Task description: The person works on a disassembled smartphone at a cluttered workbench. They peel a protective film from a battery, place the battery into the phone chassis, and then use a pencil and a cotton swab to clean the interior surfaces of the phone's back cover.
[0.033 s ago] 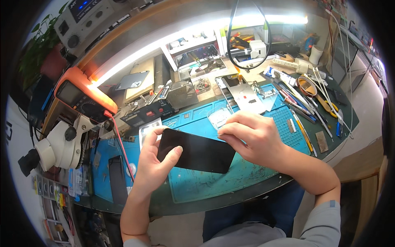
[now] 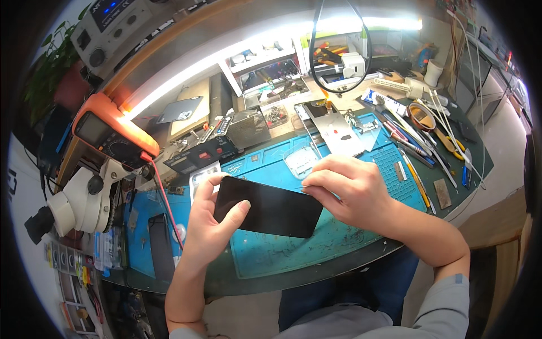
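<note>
Although hardly anything has shifted since the prior frame, L hand (image 2: 212, 223) stays clamped on the black phone panel (image 2: 271, 209), held tilted above the blue mat (image 2: 271, 257); R hand (image 2: 353, 189) has thumb & fingertips together nr the panel's upper R edge; can't tell if anything's btwn them; so handling looks basically at the same pt.

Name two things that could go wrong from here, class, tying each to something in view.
Only the left hand clearly grips the black panel, near its left end, so it might slip and drop onto the blue mat.
The pinched right hand is close to the clear plastic piece, so a careless move could knock it.
</note>
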{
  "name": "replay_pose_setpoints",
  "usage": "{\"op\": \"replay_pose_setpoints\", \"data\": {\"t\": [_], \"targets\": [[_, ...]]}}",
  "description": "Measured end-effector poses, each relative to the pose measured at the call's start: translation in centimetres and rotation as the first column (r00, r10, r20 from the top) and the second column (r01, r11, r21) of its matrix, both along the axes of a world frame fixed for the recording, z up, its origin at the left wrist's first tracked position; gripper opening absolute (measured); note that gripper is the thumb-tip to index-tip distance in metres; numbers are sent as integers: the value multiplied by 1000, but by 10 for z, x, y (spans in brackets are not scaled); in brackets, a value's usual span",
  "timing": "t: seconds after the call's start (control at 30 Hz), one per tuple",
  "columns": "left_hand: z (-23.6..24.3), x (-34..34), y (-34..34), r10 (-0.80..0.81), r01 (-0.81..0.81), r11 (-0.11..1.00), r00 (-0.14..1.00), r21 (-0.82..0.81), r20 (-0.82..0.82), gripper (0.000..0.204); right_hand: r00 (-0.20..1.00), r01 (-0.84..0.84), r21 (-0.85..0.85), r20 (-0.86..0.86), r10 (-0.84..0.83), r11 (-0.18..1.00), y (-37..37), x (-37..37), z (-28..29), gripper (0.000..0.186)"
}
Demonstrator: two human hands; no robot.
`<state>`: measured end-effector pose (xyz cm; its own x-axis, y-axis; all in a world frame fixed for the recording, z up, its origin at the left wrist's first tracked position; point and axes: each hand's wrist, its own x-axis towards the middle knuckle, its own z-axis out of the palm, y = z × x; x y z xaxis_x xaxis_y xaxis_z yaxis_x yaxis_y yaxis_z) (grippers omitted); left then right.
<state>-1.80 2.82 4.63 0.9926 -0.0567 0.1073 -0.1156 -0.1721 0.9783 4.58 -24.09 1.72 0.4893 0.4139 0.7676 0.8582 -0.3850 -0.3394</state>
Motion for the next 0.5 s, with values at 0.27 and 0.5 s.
{"op": "replay_pose_setpoints", "data": {"t": [0.27,0.5], "targets": [[5,1,-7,2,-15,992,995,122,100,47,997,-17,-5,-69,17,1000,-1,-9,-10,12],[5,2,-3,-26,22,997,998,68,59,47,999,-29,17,-19,30,999,2,-8,-19,14]]}}
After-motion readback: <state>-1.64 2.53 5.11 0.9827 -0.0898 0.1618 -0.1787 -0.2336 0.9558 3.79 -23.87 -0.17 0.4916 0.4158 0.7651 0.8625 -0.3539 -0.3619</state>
